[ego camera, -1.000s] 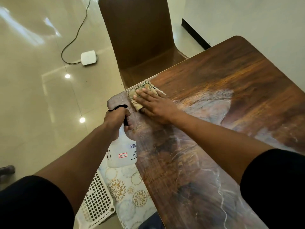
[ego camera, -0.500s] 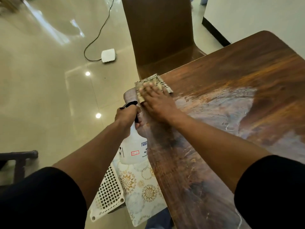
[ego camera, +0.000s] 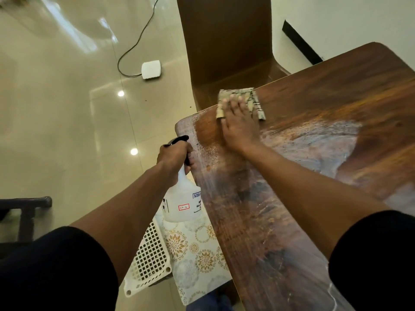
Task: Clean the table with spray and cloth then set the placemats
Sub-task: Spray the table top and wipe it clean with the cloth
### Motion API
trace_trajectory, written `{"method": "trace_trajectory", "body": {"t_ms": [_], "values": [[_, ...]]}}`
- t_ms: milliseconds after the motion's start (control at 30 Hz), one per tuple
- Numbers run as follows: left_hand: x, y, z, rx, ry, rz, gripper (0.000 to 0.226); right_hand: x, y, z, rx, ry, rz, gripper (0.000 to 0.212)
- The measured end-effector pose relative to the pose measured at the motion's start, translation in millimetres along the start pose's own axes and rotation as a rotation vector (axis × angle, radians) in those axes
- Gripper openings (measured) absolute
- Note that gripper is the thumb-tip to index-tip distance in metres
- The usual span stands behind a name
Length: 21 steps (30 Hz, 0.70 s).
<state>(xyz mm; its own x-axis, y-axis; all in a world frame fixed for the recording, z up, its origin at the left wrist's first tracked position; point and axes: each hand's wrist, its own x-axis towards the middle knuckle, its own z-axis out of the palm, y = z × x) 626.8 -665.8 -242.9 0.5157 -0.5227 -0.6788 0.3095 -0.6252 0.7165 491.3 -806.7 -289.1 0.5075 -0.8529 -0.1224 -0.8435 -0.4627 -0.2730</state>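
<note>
My right hand [ego camera: 238,129] lies flat with straight fingers on a folded beige patterned cloth [ego camera: 253,102] at the far left edge of the dark wooden table [ego camera: 314,167]. The tabletop shows wet streaks and spray droplets around it. My left hand [ego camera: 174,157] grips the black trigger head of a white spray bottle [ego camera: 183,202], which hangs just off the table's left edge. Below the bottle, a floral placemat [ego camera: 195,252] lies beside a white lattice basket [ego camera: 149,259].
A brown wooden chair [ego camera: 224,41] stands pushed against the table's far edge. A white box [ego camera: 151,70] with a black cable lies on the glossy tiled floor. A dark piece of furniture [ego camera: 24,212] sits at the left edge. A white wall rises at the right.
My right hand has slid the cloth from the table's left corner to the right along the far edge. My left hand still holds the spray bottle by the edge.
</note>
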Motion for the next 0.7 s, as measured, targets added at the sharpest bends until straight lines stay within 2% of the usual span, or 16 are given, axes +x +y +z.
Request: {"method": "trace_trajectory", "body": {"t_ms": [133, 233, 300, 433, 533, 567, 633, 700], "values": [[2.9, 0.5, -7.1, -0.015, 0.036, -0.006, 0.017, -25.3, -52.7, 25.3, -0.042, -0.090, -0.347, 0.061], [2.0, 3.0, -10.5, 0.014, 0.044, -0.026, 0.012, -21.6, -43.9, 21.3, -0.031, -0.115, -0.425, 0.059], [1.7, 6.0, -12.7, -0.004, 0.049, -0.023, 0.013, -15.9, -28.4, 12.1, -0.043, -0.110, -0.375, 0.058], [2.2, 4.4, -19.1, 0.005, 0.045, -0.017, 0.030, -12.2, 7.9, -6.6, 0.043, -0.024, -0.053, 0.057], [1.3, 3.3, -30.4, 0.036, 0.076, -0.075, 0.004, -8.1, 6.7, -3.8, 0.060, 0.033, 0.103, 0.059], [2.7, 1.6, -34.4, 0.037, 0.079, -0.086, 0.006, -7.3, -2.3, -1.0, 0.067, 0.051, 0.129, 0.059], [3.7, -0.3, -42.4, 0.028, 0.089, -0.086, 0.006, -9.8, -28.3, 8.0, 0.068, 0.063, 0.094, 0.058], [2.3, -2.2, -48.3, 0.019, 0.100, -0.075, 0.005, -19.5, -56.8, 20.8, 0.050, 0.017, -0.075, 0.058]]}}
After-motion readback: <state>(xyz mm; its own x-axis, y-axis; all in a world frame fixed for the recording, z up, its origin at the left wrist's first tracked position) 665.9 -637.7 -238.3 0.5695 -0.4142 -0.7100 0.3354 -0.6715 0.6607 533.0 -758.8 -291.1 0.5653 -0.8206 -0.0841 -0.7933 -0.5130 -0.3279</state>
